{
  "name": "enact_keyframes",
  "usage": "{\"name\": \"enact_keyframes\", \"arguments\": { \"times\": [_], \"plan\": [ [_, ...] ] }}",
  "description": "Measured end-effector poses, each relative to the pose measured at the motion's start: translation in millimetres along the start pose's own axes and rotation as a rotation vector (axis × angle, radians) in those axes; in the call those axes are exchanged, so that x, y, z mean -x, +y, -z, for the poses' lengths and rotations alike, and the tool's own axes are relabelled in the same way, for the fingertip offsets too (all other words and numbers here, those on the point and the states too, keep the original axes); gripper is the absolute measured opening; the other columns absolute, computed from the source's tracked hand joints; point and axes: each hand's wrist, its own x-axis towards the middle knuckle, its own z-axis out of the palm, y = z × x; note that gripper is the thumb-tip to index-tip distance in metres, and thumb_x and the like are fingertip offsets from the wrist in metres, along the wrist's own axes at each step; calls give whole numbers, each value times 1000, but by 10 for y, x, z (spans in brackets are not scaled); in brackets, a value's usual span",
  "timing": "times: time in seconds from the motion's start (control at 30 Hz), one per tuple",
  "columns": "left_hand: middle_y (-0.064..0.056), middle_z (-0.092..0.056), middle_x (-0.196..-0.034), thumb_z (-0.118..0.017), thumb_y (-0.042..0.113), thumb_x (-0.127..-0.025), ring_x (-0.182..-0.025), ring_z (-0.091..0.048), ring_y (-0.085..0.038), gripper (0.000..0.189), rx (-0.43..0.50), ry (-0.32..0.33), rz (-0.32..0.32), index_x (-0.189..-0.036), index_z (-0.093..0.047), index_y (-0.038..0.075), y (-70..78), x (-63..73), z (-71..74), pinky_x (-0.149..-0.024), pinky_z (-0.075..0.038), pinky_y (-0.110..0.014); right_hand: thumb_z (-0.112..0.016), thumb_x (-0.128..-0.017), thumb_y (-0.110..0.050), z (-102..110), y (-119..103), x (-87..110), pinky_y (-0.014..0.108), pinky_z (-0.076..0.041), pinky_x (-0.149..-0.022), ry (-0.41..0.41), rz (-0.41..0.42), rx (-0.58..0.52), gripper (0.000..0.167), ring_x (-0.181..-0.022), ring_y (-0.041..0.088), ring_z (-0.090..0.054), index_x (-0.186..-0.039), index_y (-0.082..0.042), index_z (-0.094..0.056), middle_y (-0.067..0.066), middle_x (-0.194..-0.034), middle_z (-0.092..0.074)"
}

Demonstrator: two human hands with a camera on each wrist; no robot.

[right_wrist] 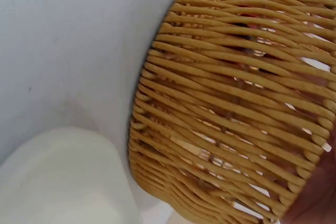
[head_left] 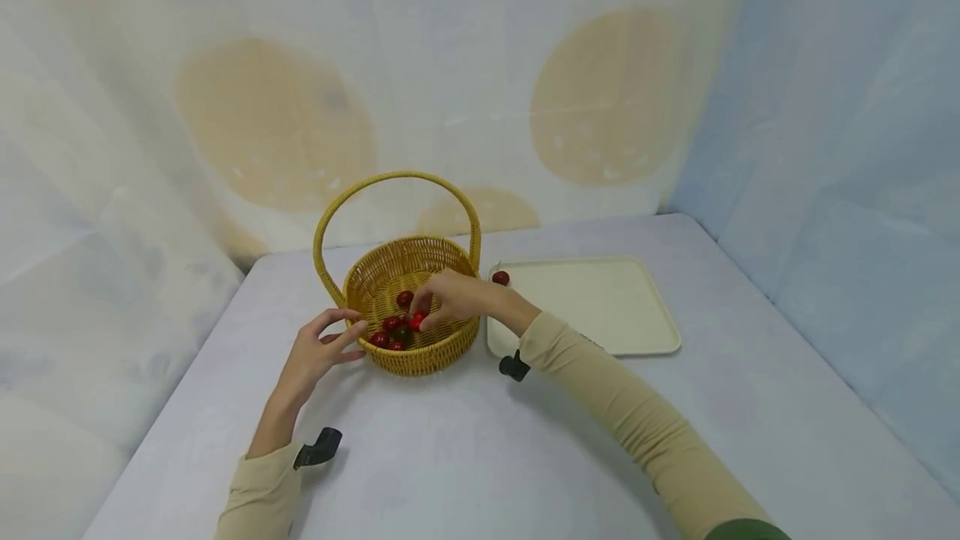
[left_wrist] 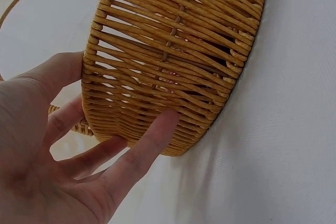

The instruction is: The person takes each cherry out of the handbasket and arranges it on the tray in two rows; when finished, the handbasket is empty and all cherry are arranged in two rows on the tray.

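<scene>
A yellow-brown wicker basket with a tall arched handle holds several dark red cherries, gathered toward its front left. Reaching over the basket's right rim, my right hand pinches a bright red cherry just above the others. In the right wrist view the wicker wall hides most of that hand. At the basket's left side, my left hand touches the outer wall and rim with spread, mostly straight fingers.
To the right of the basket lies a cream rectangular tray, with one cherry at its far left corner. My right forearm crosses the tray's front left edge. Patterned cloth walls surround the pale table.
</scene>
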Motion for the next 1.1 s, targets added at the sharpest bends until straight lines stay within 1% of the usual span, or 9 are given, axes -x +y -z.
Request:
{"name": "enact_keyframes", "arguments": {
  "times": [0.03,0.13,0.3,0.47,0.53,0.7,0.87,1.0,1.1],
  "plan": [
    [-11,-36,-149,-65,37,-94,-124,-57,-33,53,-1,-1,1,-136,-50,7,-2,0,1,-90,-59,-50,-73,-89,-25,17,-10,15,16,-54,-77,1,-3,-7,31,-95,14,-65,-116,-9,-71,-1,-100,-72],
    [-11,-36,-150,-65,38,-94,-126,-55,-36,54,-2,0,2,-135,-51,7,-2,0,-2,-89,-60,-49,-72,-89,-26,65,-23,56,17,-54,-77,10,-14,-19,31,-94,13,-64,-116,-10,-70,0,-101,-71],
    [-11,-38,-148,-66,39,-94,-125,-55,-36,55,-5,3,-2,-135,-51,6,-1,-12,-5,-89,-60,-49,-73,-89,-26,105,9,92,17,-54,-76,28,-13,-26,28,-93,12,-63,-113,-12,-70,0,-101,-70],
    [-12,-37,-149,-65,37,-94,-126,-54,-38,54,-2,0,-5,-136,-50,6,-10,-17,-3,-89,-60,-50,-73,-89,-27,125,56,128,18,-53,-73,49,-23,-24,28,-85,12,-63,-112,-12,-70,0,-103,-71],
    [-12,-37,-149,-65,37,-94,-127,-54,-39,54,0,-1,-5,-137,-50,6,-12,-19,-5,-89,-60,-50,-73,-89,-27,137,70,148,18,-53,-73,58,-32,-27,28,-84,12,-63,-113,-12,-70,-1,-105,-71],
    [-12,-39,-148,-66,39,-93,-127,-54,-40,57,-3,4,3,-136,-49,5,-19,-21,-5,-88,-60,-49,-73,-89,-28,181,94,205,19,-55,-78,69,-35,-36,28,-93,12,-65,-113,-12,-70,-1,-106,-72],
    [-12,-41,-146,-65,37,-94,-127,-54,-40,55,4,7,6,-135,-49,5,-18,-21,9,-88,-60,-49,-73,-89,-31,239,141,266,21,-56,-77,100,-21,-24,28,-93,12,-66,-112,-15,-69,-2,-104,-72],
    [-13,-40,-146,-65,33,-95,-127,-53,-40,53,17,7,6,-135,-50,3,-8,-35,7,-90,-58,-52,-73,-90,-31,305,171,346,21,-57,-81,129,-27,-42,29,-96,11,-66,-112,-14,-67,-3,-105,-71],
    [-14,-38,-146,-65,32,-95,-125,-55,-36,51,26,-2,8,-134,-50,2,-3,-42,-3,-91,-57,-54,-72,-90,-30,352,186,423,22,-57,-82,144,-29,-54,27,-97,11,-66,-112,-14,-67,-3,-105,-71]
  ]
}}
